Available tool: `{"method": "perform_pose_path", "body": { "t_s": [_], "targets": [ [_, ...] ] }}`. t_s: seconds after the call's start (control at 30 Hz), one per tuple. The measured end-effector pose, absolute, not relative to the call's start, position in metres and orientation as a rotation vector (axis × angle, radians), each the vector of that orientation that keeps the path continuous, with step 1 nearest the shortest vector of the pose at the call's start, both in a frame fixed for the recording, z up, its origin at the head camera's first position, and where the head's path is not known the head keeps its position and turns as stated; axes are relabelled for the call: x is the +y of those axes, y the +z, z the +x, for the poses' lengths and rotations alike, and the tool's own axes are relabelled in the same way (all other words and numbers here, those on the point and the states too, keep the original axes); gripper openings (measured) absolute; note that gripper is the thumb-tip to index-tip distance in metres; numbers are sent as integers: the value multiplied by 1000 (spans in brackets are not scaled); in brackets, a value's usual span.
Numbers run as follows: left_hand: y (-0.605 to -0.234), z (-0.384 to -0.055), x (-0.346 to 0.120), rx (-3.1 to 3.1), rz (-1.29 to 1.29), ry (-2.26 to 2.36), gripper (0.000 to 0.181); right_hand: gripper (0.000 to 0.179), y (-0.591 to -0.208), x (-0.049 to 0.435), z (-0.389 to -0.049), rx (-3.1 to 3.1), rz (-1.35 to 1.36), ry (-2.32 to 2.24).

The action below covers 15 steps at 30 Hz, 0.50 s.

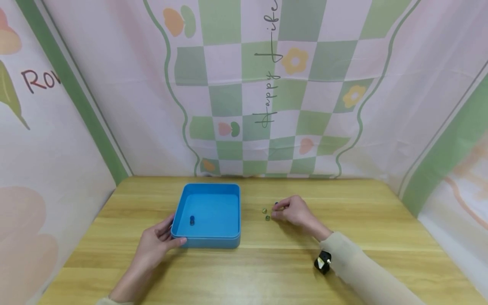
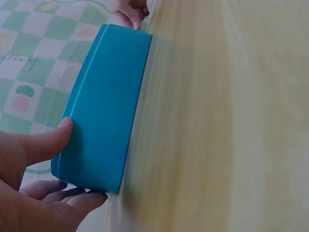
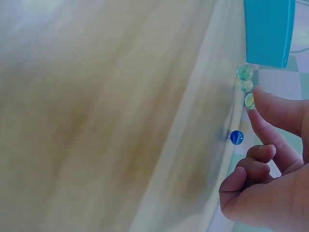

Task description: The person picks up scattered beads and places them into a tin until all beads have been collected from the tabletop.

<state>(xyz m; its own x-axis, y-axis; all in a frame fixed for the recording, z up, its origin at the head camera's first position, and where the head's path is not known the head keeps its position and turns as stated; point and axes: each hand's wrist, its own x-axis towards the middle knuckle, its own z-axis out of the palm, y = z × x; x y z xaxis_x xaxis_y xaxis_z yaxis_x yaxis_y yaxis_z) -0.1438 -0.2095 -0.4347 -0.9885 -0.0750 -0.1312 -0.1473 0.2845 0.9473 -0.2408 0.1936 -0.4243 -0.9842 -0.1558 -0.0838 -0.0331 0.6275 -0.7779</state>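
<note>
Box [image 1: 213, 242], blue, sits on the table [image 1: 244, 275] in the head view; left hand [image 1: 152, 245] is clamped on its near left corner. Blue marble [image 1: 192, 218] lies inside; can't tell if the dark patch [image 1: 192, 223] just below it is a second one. Right hand [image 1: 295, 212] is right of the box, beside two green marbles [image 1: 264, 210].

Left wrist view: thumb and fingers straddle the box corner. Walls look like stiff, light plastic, smooth; a loose hold at that corner should steady it.

Right wrist view: thumb and forefinger tips pinch a greenish marble [image 3: 249, 100]; can't tell if it's off the table. Loose blue marble [image 3: 236, 137] sits near. Marbles are probably glass: hard, light, slick, prone to roll or squirt out. Best hold: fingertip pads across the widest part, light squeeze. A hard drop could chip one.
</note>
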Motion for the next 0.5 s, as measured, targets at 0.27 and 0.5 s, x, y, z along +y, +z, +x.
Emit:
{"method": "perform_pose_path", "body": {
  "t_s": [0.27,0.5],
  "targets": [
    [-434,-143,-209,2469,-214,1832,86,24,-421,190,-242,2654,-138,-1355],
    [-433,-143,-208,2470,-209,1836,87,23,-419,185,-244,2608,-126,-1435]
  ]
}}
